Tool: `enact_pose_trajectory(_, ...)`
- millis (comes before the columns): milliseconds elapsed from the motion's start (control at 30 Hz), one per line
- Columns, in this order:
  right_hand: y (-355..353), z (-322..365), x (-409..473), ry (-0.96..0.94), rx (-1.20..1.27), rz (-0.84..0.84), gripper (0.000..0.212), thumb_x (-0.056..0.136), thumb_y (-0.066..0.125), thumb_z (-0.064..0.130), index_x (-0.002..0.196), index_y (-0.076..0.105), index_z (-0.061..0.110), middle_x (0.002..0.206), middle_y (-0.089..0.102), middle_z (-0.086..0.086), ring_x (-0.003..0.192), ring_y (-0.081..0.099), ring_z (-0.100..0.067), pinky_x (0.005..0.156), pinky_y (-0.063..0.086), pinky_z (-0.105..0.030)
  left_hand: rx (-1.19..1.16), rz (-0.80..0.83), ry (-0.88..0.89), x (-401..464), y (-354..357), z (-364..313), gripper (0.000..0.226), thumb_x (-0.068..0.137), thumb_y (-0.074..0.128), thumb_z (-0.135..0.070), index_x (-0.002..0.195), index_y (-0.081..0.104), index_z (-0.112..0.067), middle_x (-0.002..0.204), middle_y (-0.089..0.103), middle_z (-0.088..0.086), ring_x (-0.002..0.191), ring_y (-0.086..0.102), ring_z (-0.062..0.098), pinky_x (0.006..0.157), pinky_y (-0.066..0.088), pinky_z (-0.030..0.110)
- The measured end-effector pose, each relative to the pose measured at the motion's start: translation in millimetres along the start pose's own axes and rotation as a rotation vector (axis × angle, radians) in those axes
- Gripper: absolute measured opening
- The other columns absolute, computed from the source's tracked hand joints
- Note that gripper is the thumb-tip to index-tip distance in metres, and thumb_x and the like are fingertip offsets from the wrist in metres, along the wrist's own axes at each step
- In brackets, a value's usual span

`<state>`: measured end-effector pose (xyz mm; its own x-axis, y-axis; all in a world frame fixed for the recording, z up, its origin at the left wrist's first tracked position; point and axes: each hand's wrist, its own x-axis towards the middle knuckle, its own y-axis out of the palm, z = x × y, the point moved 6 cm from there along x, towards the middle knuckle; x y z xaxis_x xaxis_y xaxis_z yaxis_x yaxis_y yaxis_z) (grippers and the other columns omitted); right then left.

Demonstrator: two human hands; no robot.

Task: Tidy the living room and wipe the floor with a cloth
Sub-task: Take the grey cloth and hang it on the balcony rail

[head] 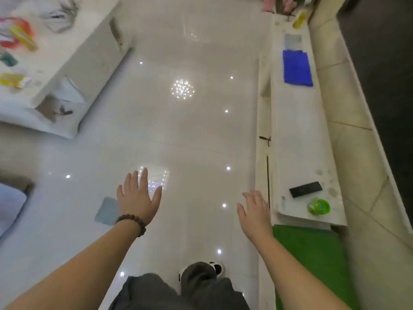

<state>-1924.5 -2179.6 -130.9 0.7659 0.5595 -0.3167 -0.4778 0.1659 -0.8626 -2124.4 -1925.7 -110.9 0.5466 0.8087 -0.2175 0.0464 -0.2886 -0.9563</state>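
Both my hands reach forward over the glossy white floor, and neither holds anything. My left hand, with a bead bracelet at the wrist, has straight spread fingers. A pale blue-grey cloth lies flat on the floor just left of that hand. My right hand is also flat with straight fingers, close to the edge of the low white cabinet. On that cabinet lie a folded blue cloth and a pale grey cloth behind it.
A white coffee table at the upper left carries colourful packets. On the cabinet's near end sit a black remote and a green round tin. A green mat lies below it. My slippered foot stands on the floor.
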Motion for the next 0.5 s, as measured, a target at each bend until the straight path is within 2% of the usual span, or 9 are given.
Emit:
enact_pose_trajectory(100, 22.9, 49.7, -0.8, -0.110, -0.033, 0.068, 0.047, 0.100, 0.036, 0.035, 0.144, 0.036, 0.018, 0.157, 0.020, -0.002, 0.145, 0.010, -0.018, 0.119, 0.008, -0.040, -0.041, -0.018, -0.145, -26.3, -7.4, 63.8, 0.069, 0.096, 0.033, -0.052, 0.153, 0.014, -0.017, 0.157, 0.022, 0.012, 0.147, 0.012, 0.028, 0.117, 0.015, 0.048)
enact_pose_trajectory(267, 76.1, 151.4, -23.2, -0.316, -0.106, 0.120, 0.043, 0.098, 0.044, 0.031, 0.137, 0.046, 0.014, 0.153, 0.029, -0.006, 0.143, 0.019, -0.021, 0.116, 0.015, -0.043, -0.106, -0.053, -0.367, -87.9, -19.3, 172.5, 0.070, 0.096, 0.036, -0.051, 0.153, 0.015, -0.016, 0.157, 0.022, 0.013, 0.146, 0.013, 0.030, 0.117, 0.016, 0.049)
enact_pose_trajectory(367, 113.8, 212.4, -52.3, -0.428, -0.141, 0.167, 0.042, 0.098, 0.044, 0.030, 0.136, 0.045, 0.014, 0.153, 0.029, -0.006, 0.144, 0.017, -0.021, 0.117, 0.013, -0.042, -0.121, -0.070, -0.474, -130.2, -24.5, 231.1, 0.070, 0.096, 0.036, -0.051, 0.153, 0.015, -0.016, 0.156, 0.023, 0.015, 0.146, 0.014, 0.031, 0.116, 0.017, 0.050)
enact_pose_trajectory(500, 161.7, 278.4, -91.8, -0.543, -0.132, 0.211, 0.042, 0.098, 0.045, 0.029, 0.137, 0.045, 0.013, 0.153, 0.028, -0.007, 0.144, 0.018, -0.023, 0.117, 0.012, -0.043, -0.158, -0.087, -0.591, -176.0, -26.2, 300.6, 0.070, 0.096, 0.034, -0.051, 0.153, 0.011, -0.017, 0.158, 0.018, 0.014, 0.147, 0.009, 0.030, 0.118, 0.011, 0.049)
